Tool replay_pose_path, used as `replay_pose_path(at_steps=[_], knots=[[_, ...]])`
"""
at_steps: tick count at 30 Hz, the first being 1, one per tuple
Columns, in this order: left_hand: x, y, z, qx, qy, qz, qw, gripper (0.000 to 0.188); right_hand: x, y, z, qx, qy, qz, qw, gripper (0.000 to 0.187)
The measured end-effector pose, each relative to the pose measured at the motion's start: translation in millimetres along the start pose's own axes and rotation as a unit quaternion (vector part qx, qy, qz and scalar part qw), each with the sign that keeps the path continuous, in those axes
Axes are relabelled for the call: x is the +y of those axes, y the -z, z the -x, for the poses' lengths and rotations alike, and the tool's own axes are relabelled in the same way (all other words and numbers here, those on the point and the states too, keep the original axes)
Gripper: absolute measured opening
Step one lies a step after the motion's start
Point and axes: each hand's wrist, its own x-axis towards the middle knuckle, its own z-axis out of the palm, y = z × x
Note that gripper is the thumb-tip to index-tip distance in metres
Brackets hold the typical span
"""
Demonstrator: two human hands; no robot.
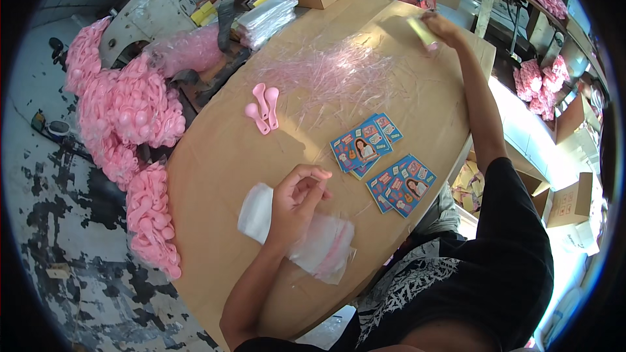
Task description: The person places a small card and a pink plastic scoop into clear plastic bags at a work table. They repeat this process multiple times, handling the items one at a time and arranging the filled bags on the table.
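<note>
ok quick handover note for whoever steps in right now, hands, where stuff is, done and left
Left hand: fingers pinched above a clear plastic bag on the table; grip unclear.
Right hand: stretched to the far edge, holding a small pale item.
Three pink spoons and two stacks of blue cards lie mid-table, unbagged.
Nothing visibly packed yet; bagging appears to remain.

Wooden table (215, 176): pink spoons (263, 109), sticker cards (381, 160), clear strips (332, 72), plastic bags (313, 238).
</note>
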Motion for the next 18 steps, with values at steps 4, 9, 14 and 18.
replay_pose_path(at_steps=[4,9,14,18], knots=[[3,6,7,0.027,0.018,-0.008,0.999,0.01,-44,-26,9,-0.014,-0.123,-0.287,0.95,0.032],[3,6,-1,0.005,0.01,-0.01,1.0,0.01,-44,-2,34,-0.062,-0.177,-0.259,0.947,0.038],[2,7,-4,0.001,0.006,-0.005,1.0,0.01,-23,5,20,0.072,-0.143,-0.325,0.932,0.033],[3,5,-3,0.0,0.012,0.006,1.0,0.01,22,22,11,0.16,-0.047,-0.278,0.946,0.041]])
